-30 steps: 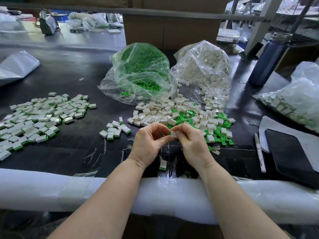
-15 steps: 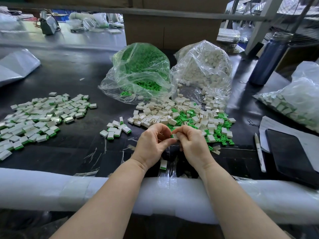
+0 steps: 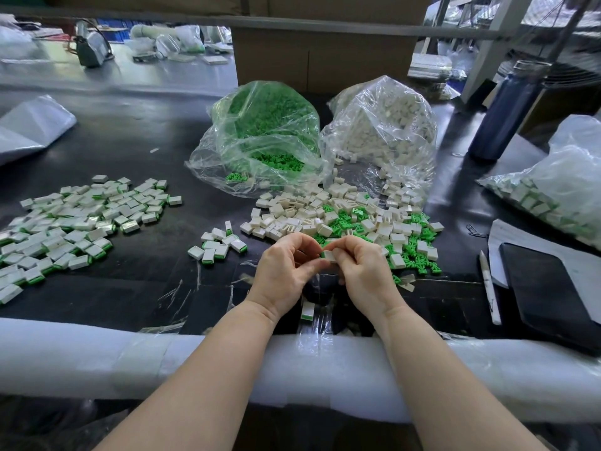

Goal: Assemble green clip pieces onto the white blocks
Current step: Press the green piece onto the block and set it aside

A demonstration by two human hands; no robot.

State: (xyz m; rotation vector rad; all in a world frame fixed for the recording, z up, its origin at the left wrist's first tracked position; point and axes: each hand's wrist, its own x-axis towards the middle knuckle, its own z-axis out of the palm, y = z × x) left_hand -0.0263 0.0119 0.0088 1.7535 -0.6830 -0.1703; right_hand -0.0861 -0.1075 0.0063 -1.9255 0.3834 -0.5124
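Both hands meet above the dark counter (image 3: 136,151). The left hand (image 3: 286,271) and the right hand (image 3: 364,271) pinch together one white block (image 3: 330,256), which shows a green clip piece at its left end. Behind them lies a loose pile of white blocks and green clips (image 3: 344,219). A heap of finished blocks (image 3: 74,222) lies far to the left.

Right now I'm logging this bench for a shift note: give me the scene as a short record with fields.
left hand: pinches white block
right hand: pinches same white block, green showing at its edge
loose parts pile: white and green, just beyond hands
finished pile: far left
bags: green clips bag, white blocks bag, both at back
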